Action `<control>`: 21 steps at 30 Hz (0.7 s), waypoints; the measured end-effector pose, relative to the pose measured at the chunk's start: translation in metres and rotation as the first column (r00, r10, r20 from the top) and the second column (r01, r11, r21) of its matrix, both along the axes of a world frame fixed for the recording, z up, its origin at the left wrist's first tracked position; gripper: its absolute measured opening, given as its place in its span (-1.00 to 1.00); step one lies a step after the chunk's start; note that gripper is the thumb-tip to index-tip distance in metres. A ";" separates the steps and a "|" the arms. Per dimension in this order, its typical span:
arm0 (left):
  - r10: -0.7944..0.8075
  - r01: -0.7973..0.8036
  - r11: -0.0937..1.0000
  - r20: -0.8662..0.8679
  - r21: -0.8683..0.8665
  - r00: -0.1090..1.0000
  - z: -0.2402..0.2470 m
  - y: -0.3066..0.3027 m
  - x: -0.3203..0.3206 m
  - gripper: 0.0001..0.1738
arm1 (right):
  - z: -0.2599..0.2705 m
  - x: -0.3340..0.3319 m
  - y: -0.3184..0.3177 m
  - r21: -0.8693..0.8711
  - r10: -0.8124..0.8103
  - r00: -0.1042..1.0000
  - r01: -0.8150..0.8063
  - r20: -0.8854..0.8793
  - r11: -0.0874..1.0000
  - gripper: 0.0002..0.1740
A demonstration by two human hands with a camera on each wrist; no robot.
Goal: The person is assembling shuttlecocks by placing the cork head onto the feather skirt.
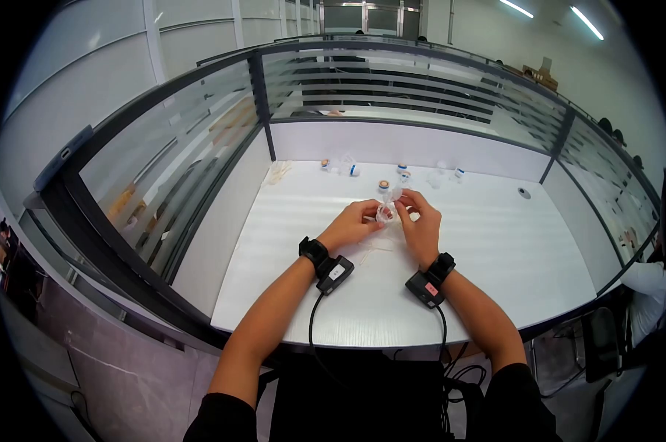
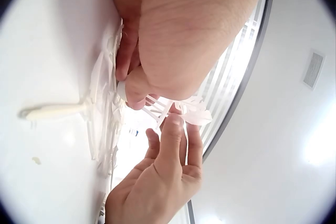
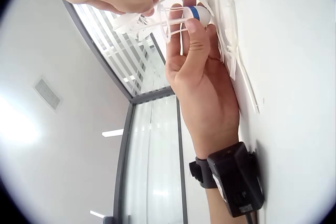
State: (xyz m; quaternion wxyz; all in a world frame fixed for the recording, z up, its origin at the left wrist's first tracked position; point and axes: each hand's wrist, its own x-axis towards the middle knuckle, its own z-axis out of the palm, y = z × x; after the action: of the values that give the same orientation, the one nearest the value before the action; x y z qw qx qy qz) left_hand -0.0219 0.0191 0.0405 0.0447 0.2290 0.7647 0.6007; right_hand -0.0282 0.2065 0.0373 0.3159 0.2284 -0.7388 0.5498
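Head view: both hands meet over a vial (image 3: 197, 13) at mid-desk

Nearest us, two bare forearms come up from the front edge of the white desk (image 1: 495, 250), a black left wrist unit (image 1: 335, 272) and a right wrist unit (image 1: 427, 287) strapped on, cables hanging over the edge. Just beyond them, thin pale strips (image 1: 377, 250) lie flat on the desk.

Now the action. The left hand (image 1: 351, 225) and right hand (image 1: 421, 221) are together, fingertips almost touching, raised just off the surface. The left wrist view shows the left hand's fingers curled tight, with the vial's white end peeking out between thumb and forefinger. From the right wrist view you get the blue band on that vial, clamped under the left thumb tip. The right hand comes in from the other side, thumb and fingertips closed in a pinch on a crumpled clear wrapper (image 2: 197, 113), which sits right against the vial. More clear film (image 2: 102, 124) lies on the desk under the hands, with a pale stick (image 2: 52, 111) beside it.

Farther back, small bottles (image 1: 383, 186) stand scattered near the rear of the desk, one just behind the hands. Beyond them rises the white partition (image 1: 406, 144) topped with striped glass (image 1: 421, 81).
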 end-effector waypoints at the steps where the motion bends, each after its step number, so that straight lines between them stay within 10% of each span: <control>1: 0.005 -0.005 1.000 0.022 -0.008 1.000 0.003 0.000 0.002 -0.61 | 0.002 0.002 0.001 0.012 -0.006 1.000 0.006 0.023 1.000 -0.69; 21: 0.002 -0.002 1.000 0.028 -0.006 1.000 -0.001 0.000 -0.001 -0.62 | 0.002 0.003 0.002 0.006 0.027 1.000 -0.027 -0.010 1.000 -0.74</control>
State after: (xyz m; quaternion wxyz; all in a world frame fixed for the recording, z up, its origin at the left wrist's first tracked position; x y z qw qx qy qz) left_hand -0.0225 0.0190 0.0392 0.0555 0.2195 0.7660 0.6016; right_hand -0.0255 0.2084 0.0393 0.3114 0.2418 -0.7357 0.5508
